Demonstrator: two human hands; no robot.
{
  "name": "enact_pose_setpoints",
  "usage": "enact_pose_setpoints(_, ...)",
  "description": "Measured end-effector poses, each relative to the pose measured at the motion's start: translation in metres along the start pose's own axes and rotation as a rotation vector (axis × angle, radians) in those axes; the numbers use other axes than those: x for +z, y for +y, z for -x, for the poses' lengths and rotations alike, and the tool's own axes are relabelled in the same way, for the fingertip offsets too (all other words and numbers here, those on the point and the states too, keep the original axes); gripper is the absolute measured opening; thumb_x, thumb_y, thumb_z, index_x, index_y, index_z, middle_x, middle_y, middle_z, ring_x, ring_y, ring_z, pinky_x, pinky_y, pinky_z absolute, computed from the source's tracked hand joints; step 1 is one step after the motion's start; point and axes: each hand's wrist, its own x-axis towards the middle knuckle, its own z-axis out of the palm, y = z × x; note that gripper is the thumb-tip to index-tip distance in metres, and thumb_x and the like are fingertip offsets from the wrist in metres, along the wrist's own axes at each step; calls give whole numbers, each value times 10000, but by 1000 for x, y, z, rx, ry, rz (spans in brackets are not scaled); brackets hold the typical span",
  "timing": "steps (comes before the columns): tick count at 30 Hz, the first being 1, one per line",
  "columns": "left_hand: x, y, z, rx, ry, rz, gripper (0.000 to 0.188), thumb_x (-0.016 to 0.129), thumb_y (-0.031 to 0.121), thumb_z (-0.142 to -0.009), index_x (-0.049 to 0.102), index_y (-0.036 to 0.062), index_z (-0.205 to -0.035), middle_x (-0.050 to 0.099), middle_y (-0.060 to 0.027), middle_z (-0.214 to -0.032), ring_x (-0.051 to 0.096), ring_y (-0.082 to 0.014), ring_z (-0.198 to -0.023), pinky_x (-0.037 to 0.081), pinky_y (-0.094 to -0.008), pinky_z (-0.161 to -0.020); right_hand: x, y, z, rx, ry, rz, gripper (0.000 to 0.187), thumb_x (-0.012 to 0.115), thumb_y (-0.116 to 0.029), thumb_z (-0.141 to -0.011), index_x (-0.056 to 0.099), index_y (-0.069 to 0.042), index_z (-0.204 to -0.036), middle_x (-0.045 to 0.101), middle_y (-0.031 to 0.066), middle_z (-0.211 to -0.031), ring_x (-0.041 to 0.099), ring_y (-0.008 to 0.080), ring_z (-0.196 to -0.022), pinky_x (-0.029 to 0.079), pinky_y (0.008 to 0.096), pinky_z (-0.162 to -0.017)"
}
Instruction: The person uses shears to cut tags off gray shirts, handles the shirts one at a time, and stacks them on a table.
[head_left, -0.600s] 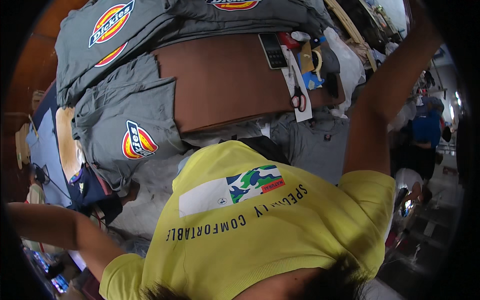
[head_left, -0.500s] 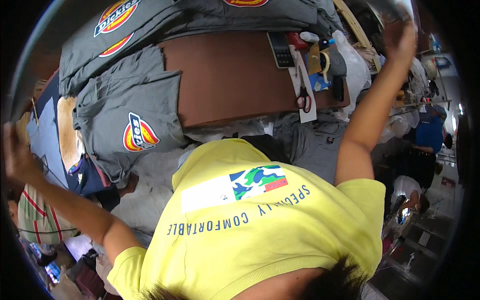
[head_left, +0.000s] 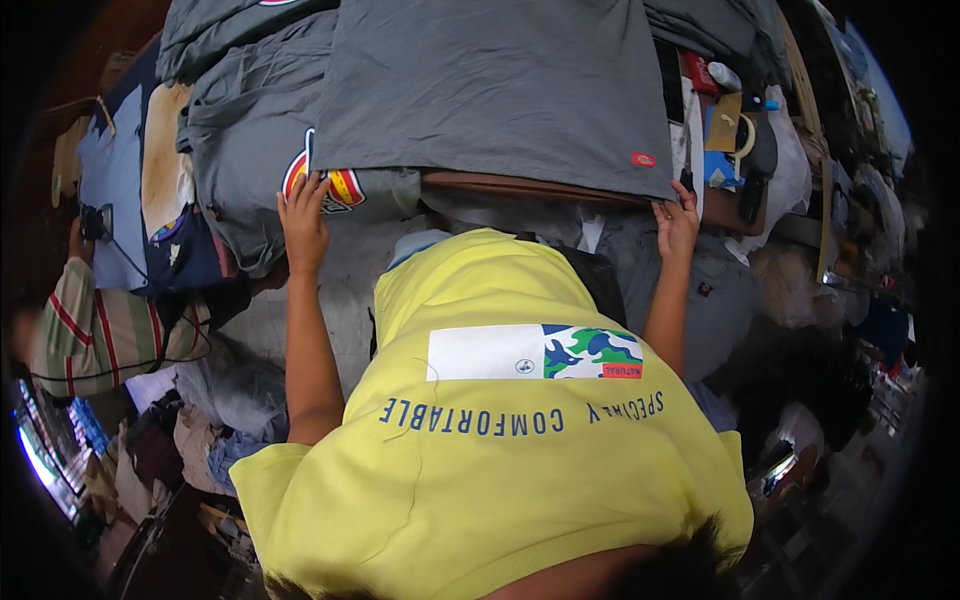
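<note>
A grey T-shirt (head_left: 490,95) is spread over the brown board (head_left: 540,189), its straight hem toward me and a small red label near the right corner. At the hem's left corner my left hand (head_left: 305,235) pinches the cloth with its fingertips. My right hand (head_left: 678,228) grips the opposite corner, just beside the board's right part. Under and left of the spread shirt lies a folded grey shirt (head_left: 250,130) with a red and yellow printed emblem, partly covered. The far end of the spread shirt runs out of view at the top.
Right of the shirt lie scissors (head_left: 686,178), a tape roll (head_left: 744,136), a red box (head_left: 699,73) and a black object (head_left: 752,198). Beyond them is clear plastic (head_left: 790,150). At left, a person in a striped shirt (head_left: 110,335) stands by a blue-covered surface (head_left: 112,195).
Both my hands came down and inward from raised, wide-apart positions. The grey T-shirt now covers most of the brown board, which was bare, and hides the phone there.
</note>
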Motion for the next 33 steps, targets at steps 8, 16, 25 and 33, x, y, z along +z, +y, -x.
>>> enact_pose_setpoints(8, 25, -16, -36, -767, 329, 976, 238, 578, 185, -869, 600, -10, -1003, 622, -47, -867, 565, -92, -794, 425, -198, -720, 15, -14, -3, 58, 111, 45, 287, 583, -65, -811, 479, -22, -1075, 516, 47, -818, 571, 157, -691, 533, 311, -681)
enact_pose_setpoints(16, 26, -23, -51, -849, 158, 1279, 207, 593, 215, -864, 557, 35, -956, 603, -29, -854, 566, -116, -743, 454, -244, -721, 17, -5, -20, -81, 289, 196, 385, 666, 10, -748, 477, -57, -1077, 595, 129, -921, 575, 167, -737, 503, 316, -662)
enact_pose_setpoints(25, 3, -6, -45, -629, 223, 1848, 173, 536, 156, -888, 470, 63, -1019, 614, -85, -946, 611, -207, -884, 492, -344, -799, -23, 6, -31, -72, 232, -161, 313, 578, 44, -802, 497, -103, -1066, 572, 39, -943, 553, 158, -811, 447, 334, -728)
enact_pose_setpoints(33, -13, 3, -38, -541, 234, 1938, 159, 532, 68, -877, 459, 79, -1019, 581, -64, -932, 565, -169, -901, 497, -346, -803, -24, 1, -30, -115, 162, -228, 386, 607, 29, -791, 463, -105, -1123, 561, 45, -973, 552, 157, -822, 427, 328, -735)
